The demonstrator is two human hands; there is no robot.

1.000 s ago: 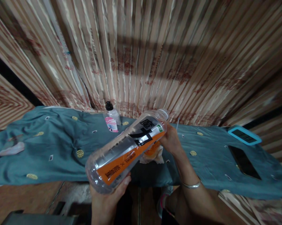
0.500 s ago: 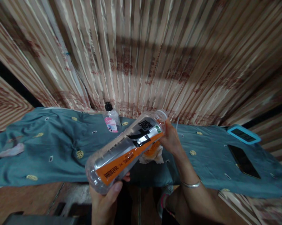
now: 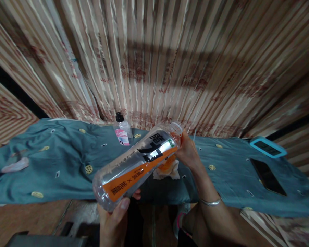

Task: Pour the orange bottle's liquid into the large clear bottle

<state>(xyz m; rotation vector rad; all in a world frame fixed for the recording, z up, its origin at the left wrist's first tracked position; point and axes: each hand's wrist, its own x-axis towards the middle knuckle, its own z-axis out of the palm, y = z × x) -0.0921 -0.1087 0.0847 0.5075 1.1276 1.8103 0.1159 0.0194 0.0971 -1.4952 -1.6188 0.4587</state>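
In the head view, your left hand (image 3: 113,219) grips the base of the large bottle (image 3: 140,164), your right hand (image 3: 187,151) its neck end. It's raised and tilted, neck far right. Teal cloth (image 3: 67,185) lies beneath, a black phone (image 3: 268,176) right, pleated curtain (image 3: 154,68) behind.

Dim, uneven illumination; soft shadow bands cross the pleated beige curtain with red print (image 3: 154,68), while small highlights mark the clear plastic bottle with an orange label (image 3: 141,161). Fine detail is slightly blurred; darkness deepens toward the upper-right corner.
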